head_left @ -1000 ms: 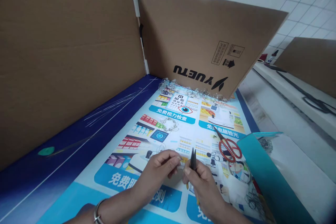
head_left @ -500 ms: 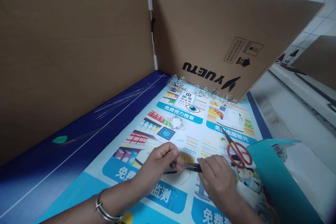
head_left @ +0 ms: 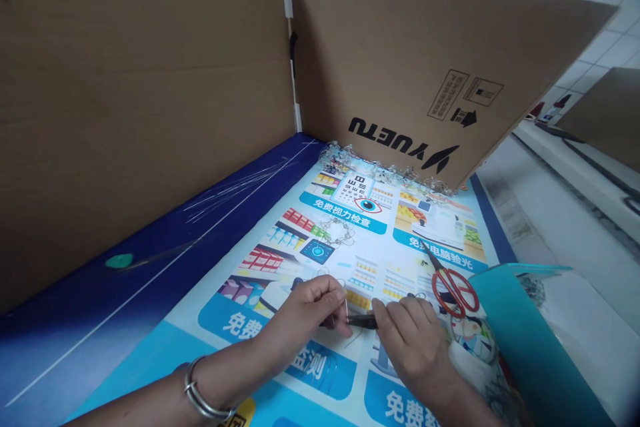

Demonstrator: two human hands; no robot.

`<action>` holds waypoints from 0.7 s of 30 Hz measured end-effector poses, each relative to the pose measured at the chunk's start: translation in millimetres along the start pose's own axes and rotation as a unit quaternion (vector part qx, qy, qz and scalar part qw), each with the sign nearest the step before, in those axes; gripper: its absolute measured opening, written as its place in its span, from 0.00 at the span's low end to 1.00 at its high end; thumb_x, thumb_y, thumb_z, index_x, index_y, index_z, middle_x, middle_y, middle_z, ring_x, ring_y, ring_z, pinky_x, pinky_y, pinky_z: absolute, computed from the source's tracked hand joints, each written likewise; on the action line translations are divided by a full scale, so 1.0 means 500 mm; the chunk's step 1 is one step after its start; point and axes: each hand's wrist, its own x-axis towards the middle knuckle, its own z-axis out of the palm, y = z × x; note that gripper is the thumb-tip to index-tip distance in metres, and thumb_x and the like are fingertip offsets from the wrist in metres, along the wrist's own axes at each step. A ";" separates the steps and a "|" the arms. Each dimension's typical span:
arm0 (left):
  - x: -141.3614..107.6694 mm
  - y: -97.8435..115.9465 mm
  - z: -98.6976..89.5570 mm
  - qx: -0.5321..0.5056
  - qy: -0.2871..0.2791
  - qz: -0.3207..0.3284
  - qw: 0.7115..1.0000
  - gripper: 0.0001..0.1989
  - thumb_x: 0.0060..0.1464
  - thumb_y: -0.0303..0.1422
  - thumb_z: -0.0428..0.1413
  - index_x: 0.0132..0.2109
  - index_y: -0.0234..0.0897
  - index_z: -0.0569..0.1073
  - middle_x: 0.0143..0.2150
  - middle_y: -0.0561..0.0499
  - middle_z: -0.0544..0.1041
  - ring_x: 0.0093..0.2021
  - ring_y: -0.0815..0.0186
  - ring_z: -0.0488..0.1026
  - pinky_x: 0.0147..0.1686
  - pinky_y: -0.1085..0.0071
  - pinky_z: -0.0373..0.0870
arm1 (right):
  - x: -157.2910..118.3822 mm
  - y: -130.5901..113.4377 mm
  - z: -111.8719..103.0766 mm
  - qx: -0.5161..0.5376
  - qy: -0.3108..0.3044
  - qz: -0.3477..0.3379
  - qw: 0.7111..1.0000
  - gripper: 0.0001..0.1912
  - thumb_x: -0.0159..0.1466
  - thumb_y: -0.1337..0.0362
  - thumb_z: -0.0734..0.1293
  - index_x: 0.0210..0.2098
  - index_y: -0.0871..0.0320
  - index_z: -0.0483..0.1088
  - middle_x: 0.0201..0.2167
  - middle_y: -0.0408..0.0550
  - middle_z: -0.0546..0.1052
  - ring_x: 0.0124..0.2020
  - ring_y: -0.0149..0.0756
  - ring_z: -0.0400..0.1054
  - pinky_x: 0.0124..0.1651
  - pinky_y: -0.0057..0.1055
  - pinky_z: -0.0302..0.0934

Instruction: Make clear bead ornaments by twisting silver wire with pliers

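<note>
My left hand (head_left: 320, 303) is closed in a pinch on a thin wire (head_left: 347, 307), a short piece of which stands up by the fingertips. My right hand (head_left: 415, 347) is wrapped round a pair of pliers (head_left: 363, 321) with dark handles. The jaws point left and meet the wire beside my left fingers; how firmly they grip it I cannot tell. Red-handled scissors (head_left: 456, 292) lie just beyond my right hand. A ring of twisted wire (head_left: 338, 231) rests on the printed sheet (head_left: 320, 407) farther back.
Tall cardboard panels (head_left: 150, 80) stand at the left and back. A row of wire pieces (head_left: 390, 173) lies along the back panel. Loose straight wires (head_left: 235, 190) and a green-ended tool (head_left: 120, 261) are at the left. A teal box (head_left: 530, 340) stands at the right.
The pliers and both hands have shifted slightly. More of the upright wire now shows between my left fingertips and the jaws. The dark piece below my left hand is no longer visible.
</note>
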 end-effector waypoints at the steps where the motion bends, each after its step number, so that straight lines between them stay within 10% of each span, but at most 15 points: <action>1: 0.000 0.000 0.000 0.003 -0.001 0.000 1.000 0.13 0.58 0.38 0.48 0.30 0.33 0.66 0.24 0.53 0.72 0.25 0.70 0.71 0.30 0.73 0.60 | 0.001 0.000 0.000 0.000 0.000 -0.002 1.000 0.15 0.61 0.73 0.59 0.48 0.65 0.66 0.29 0.51 0.71 0.34 0.40 0.62 0.38 0.41 0.53; 21: 0.003 0.006 -0.004 0.014 -0.014 0.008 1.000 0.13 0.56 0.38 0.51 0.28 0.33 0.65 0.20 0.54 0.72 0.21 0.71 0.69 0.27 0.74 0.61 | 0.002 -0.003 0.005 0.010 -0.008 -0.028 1.000 0.14 0.60 0.74 0.60 0.46 0.68 0.66 0.27 0.51 0.68 0.30 0.39 0.59 0.34 0.40 0.53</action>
